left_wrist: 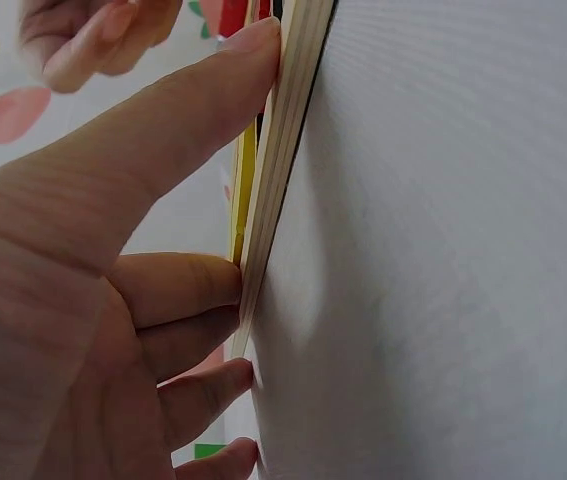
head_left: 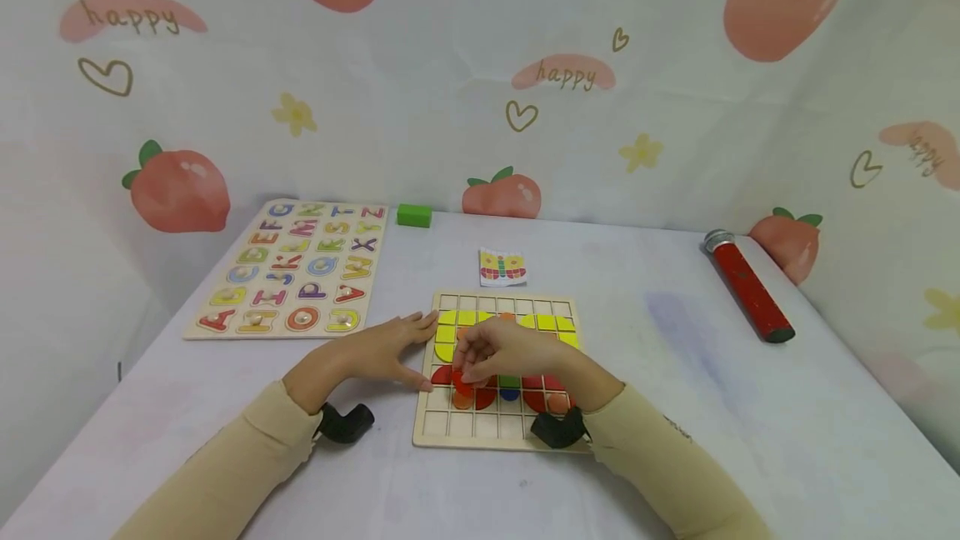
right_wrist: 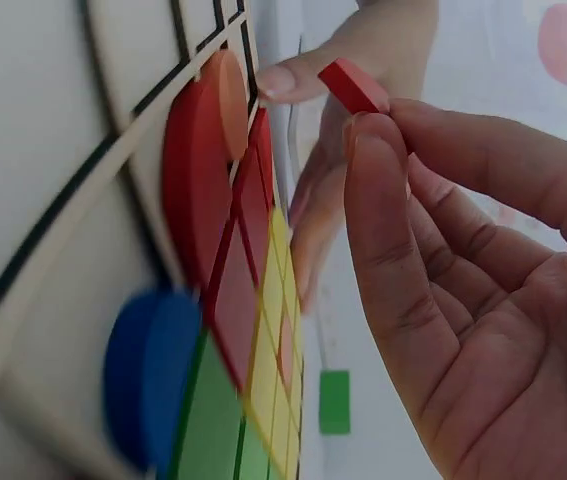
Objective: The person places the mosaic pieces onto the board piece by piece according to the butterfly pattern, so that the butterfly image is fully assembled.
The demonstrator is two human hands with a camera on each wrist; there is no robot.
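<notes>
A wooden grid board [head_left: 486,425] lies on the table, with yellow, red, green, blue and orange flat pieces set in its cells. Above its left part my right hand [head_left: 517,350] pinches a small red piece [right_wrist: 356,88] between thumb and forefinger, apart from the board in the right wrist view. My left hand [head_left: 378,350] is spread at the board's left edge, thumb and fingertips touching the rim. A blue round-edged piece [right_wrist: 148,375] and a large red curved piece [right_wrist: 198,175] sit on the board. My right hand hides part of the pattern.
Behind the board lies a small butterfly picture card [head_left: 502,267]. An alphabet puzzle board [head_left: 360,327] lies at the back left, near a green block [head_left: 414,216]. On the right rests a red microphone [head_left: 753,290]. A fruit-patterned cloth [head_left: 420,90] hangs behind the table.
</notes>
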